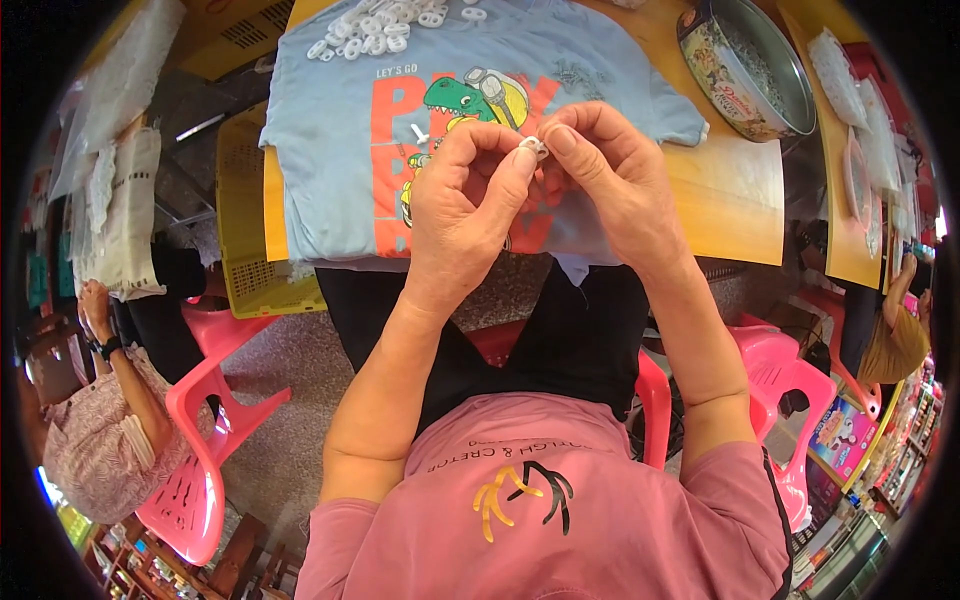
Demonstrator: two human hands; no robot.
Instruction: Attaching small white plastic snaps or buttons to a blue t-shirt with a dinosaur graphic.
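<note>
A small white plastic piece point(533, 148) with a hole is pinched between my hands above a folded light-blue T-shirt point(325, 170). My left hand point(468, 185) grips it with thumb and forefinger. From the other side, my right hand point(610, 170) has its thumb and fingertips closed at the same piece; anything smaller between them is hidden. A loose white pin-shaped part point(420, 134) lies on the shirt, left of my fingers. Farther off is a heap of white oval two-holed pieces point(375, 30). Small metal bits point(582, 78) lie scattered on the shirt's far right.
At the far right of the yellow table point(740, 210) stands an oval tin point(735, 85) with small metal parts inside. A yellow crate point(262, 285) is left of the table. Co-workers sit at both sides, one with a visible hand point(97, 310). Pink chairs point(215, 400) stand around.
</note>
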